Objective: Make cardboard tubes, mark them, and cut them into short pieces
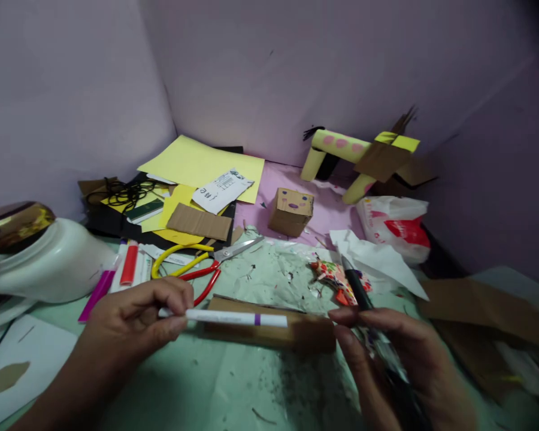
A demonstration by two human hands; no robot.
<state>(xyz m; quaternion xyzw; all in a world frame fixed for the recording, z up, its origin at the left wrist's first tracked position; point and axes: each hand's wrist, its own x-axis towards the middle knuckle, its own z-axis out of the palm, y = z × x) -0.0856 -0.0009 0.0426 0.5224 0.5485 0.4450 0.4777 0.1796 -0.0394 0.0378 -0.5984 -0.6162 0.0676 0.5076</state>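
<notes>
Evidently, the left hand [139, 317] pinches a white marker [233, 317] by one end above the near-centre cardboard piece [247, 336]; the right hand [420, 350] cradles a dark pointed tool [358, 287], whose tip could snag the far-right white paper [386, 260] if that grip slackens.

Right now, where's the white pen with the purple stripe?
In the head view, the white pen is below and slightly left of centre, held in the left hand, seen against the long brown cardboard.

Craft corner; scissors [233, 250], yellow paper [197, 161], cardboard piece [199, 222], handmade animal figure [379, 158]
</notes>
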